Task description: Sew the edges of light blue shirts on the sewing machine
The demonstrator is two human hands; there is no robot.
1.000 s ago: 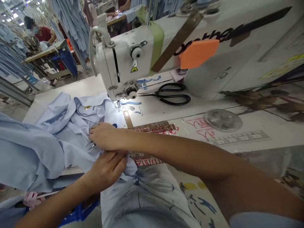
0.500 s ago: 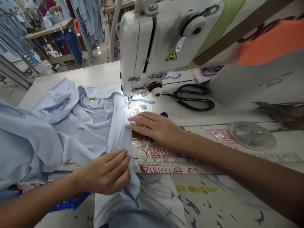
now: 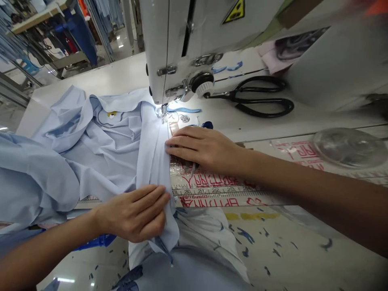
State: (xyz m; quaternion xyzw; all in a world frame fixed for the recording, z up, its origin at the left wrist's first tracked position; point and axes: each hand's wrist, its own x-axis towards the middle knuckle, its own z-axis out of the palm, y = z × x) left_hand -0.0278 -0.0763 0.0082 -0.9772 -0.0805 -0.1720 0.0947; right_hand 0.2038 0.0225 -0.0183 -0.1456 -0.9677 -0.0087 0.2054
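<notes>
A light blue shirt (image 3: 110, 149) is spread on the sewing machine table, its collar curved toward the back. The long front edge strip of the shirt runs under the presser foot (image 3: 164, 111) of a white sewing machine (image 3: 178, 44), in the bright lamp light. My left hand (image 3: 136, 212) is closed on the lower part of this strip, fingers over the cloth and thumb tucked beneath. Below it, the strip's end hangs over the table's front edge. My right hand (image 3: 203, 147) lies flat with fingers stretched, fingertips touching the strip's right edge just in front of the presser foot.
Black-handled scissors (image 3: 260, 97) lie right of the needle, near blue cloth scraps (image 3: 184, 110). A ruler strip (image 3: 212, 192) runs along the front edge under clear plastic. A round transparent dish (image 3: 348, 147) is at right. More light blue cloth (image 3: 30, 178) is heaped at left.
The view has tipped down and closer, so the machine and table sit higher in the picture. Both hands keep nearly the same places on the shirt.
</notes>
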